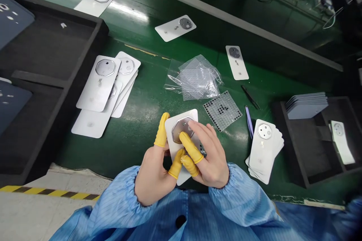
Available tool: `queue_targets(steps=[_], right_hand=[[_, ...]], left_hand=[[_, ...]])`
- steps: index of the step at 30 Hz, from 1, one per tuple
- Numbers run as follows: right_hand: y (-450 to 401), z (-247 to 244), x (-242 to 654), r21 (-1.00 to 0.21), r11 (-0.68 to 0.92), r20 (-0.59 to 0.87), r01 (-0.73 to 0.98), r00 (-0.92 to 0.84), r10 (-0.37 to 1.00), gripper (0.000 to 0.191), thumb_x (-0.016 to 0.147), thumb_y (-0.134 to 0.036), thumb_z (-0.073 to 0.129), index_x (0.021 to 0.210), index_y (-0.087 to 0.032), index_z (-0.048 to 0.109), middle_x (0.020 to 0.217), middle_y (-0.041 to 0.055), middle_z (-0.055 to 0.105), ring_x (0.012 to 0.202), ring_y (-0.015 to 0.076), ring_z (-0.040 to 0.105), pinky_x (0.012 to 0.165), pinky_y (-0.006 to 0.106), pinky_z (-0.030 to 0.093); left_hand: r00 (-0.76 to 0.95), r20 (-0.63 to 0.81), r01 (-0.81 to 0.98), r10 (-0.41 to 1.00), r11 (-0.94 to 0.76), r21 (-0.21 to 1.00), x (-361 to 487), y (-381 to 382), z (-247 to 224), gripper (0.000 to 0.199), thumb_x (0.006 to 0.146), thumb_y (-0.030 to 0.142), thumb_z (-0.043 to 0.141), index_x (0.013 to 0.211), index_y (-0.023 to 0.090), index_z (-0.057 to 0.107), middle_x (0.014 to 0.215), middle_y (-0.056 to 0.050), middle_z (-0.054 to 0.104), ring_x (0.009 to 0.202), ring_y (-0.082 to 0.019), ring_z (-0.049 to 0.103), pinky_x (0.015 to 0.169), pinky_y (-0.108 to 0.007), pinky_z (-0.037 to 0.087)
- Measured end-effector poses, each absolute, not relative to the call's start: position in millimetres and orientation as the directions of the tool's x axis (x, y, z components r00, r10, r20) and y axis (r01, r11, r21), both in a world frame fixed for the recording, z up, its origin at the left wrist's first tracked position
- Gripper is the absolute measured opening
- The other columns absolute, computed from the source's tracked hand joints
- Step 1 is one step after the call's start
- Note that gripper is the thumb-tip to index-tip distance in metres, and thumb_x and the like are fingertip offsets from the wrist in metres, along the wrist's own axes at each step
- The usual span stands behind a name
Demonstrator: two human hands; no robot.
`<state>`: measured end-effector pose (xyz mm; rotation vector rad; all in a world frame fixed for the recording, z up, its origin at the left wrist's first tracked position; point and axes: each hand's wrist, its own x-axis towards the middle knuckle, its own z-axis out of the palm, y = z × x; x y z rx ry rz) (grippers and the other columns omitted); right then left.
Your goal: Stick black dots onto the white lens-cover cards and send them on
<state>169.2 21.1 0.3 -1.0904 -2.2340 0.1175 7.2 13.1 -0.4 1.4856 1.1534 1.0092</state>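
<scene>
A white panel (pixel 169 130) with an octagonal metal ring is held upright-tilted in front of my body. My left hand (pixel 157 169) grips it by its left side and lower face, with yellow covers on thumb and index finger. My right hand (pixel 207 154) lies over the panel's right side, its yellow-covered index fingertip touching the ring area; the right thumb is also covered. Beyond my right hand lies a clear sheet (pixel 223 111) with rows of small black dots. Clear plastic bags (pixel 198 77) lie behind it.
White panels overlap at left (pixel 97 83) and right (pixel 261 154). Single panels (pixel 175 28) lie farther back. Black tweezers (pixel 250 97) and a purple tool (pixel 249 120) lie at right. Dark trays stand at left (pixel 82 49) and right (pixel 291 150), holding grey panels.
</scene>
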Motion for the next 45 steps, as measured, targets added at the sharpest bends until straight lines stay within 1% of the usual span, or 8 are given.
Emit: queue_targets(steps=[7,12,21,27,32,37,41,45], right_hand=[[27.8,4.3,175.5,-0.666,0.588,0.474,0.459,-0.348,0.809,0.038,0.090,-0.015,0.045,0.127,-0.011,0.054,0.134,0.0212,0.051,0.125,0.0297,0.051,0.097,0.051,0.049],[29.1,12.2,177.9,-0.771,0.498,0.407,0.398,-0.294,0.865,0.038,0.092,-0.016,0.042,0.127,-0.017,0.055,0.133,0.0165,0.054,0.122,0.0278,0.053,0.095,0.051,0.050],[25.9,13.1,183.8,-0.658,0.613,0.512,0.438,-0.337,0.790,0.037,0.091,-0.015,0.045,0.125,-0.014,0.056,0.133,0.0186,0.052,0.121,0.0301,0.054,0.093,0.053,0.051],[27.3,10.5,178.3,-0.638,0.579,0.491,0.508,-0.312,0.814,0.038,0.084,-0.006,0.057,0.120,-0.017,0.059,0.127,0.0160,0.057,0.119,0.0279,0.055,0.096,0.052,0.050],[32.3,13.7,176.4,-0.715,0.466,0.404,0.520,-0.237,0.884,0.032,0.083,-0.001,0.059,0.108,-0.020,0.062,0.120,0.0117,0.061,0.113,0.0227,0.058,0.097,0.049,0.049],[37.2,14.8,183.7,-0.694,0.415,0.266,0.588,-0.326,0.907,0.018,0.087,-0.005,0.055,0.100,-0.017,0.058,0.125,0.0153,0.055,0.117,0.0223,0.055,0.095,0.044,0.051],[41.6,10.8,190.5,-0.677,0.376,0.123,0.633,-0.406,0.905,0.010,0.090,-0.012,0.052,0.098,-0.018,0.054,0.131,0.0162,0.048,0.124,0.0243,0.049,0.100,0.046,0.048],[43.3,6.5,192.1,-0.643,0.436,0.158,0.630,-0.448,0.880,0.011,0.089,-0.014,0.050,0.099,-0.018,0.050,0.129,0.0165,0.047,0.123,0.0256,0.048,0.097,0.048,0.050]], left_hand=[[0.280,-0.090,-0.139,0.956,0.133,0.981,14.0,18.0,8.4,0.058,0.084,0.011,0.063,0.133,0.036,0.045,0.105,0.000,0.073,0.079,-0.013,0.072,0.065,-0.017,0.058],[0.316,-0.180,-0.226,0.931,0.258,0.939,15.5,18.5,10.8,0.062,0.087,0.012,0.060,0.139,0.038,0.037,0.109,0.001,0.073,0.082,-0.012,0.072,0.068,-0.015,0.058],[0.296,-0.165,-0.251,0.941,0.243,0.937,15.5,19.2,15.1,0.058,0.080,0.005,0.066,0.128,0.033,0.053,0.100,0.001,0.074,0.081,-0.012,0.072,0.067,-0.013,0.057],[0.325,-0.136,-0.132,0.936,0.188,0.973,17.5,15.6,11.0,0.062,0.083,0.009,0.062,0.137,0.033,0.043,0.102,-0.001,0.073,0.080,-0.013,0.071,0.068,-0.018,0.057],[0.366,-0.206,0.083,0.907,0.189,0.978,18.2,13.3,2.4,0.071,0.088,0.017,0.055,0.149,0.025,0.020,0.095,-0.006,0.073,0.071,-0.017,0.069,0.061,-0.026,0.057],[0.384,-0.277,0.188,0.881,0.219,0.957,18.5,12.4,-4.1,0.050,0.088,0.024,0.054,0.136,0.016,0.041,0.087,-0.007,0.071,0.070,-0.019,0.068,0.061,-0.029,0.056],[0.412,-0.308,0.156,0.857,0.267,0.951,18.4,11.6,-5.9,0.051,0.087,0.026,0.056,0.134,0.016,0.040,0.087,-0.006,0.071,0.068,-0.018,0.068,0.059,-0.028,0.056],[0.409,-0.303,0.082,0.860,0.297,0.951,18.9,12.2,-4.6,0.054,0.088,0.025,0.056,0.137,0.016,0.038,0.094,-0.009,0.072,0.075,-0.019,0.070,0.064,-0.029,0.058]])
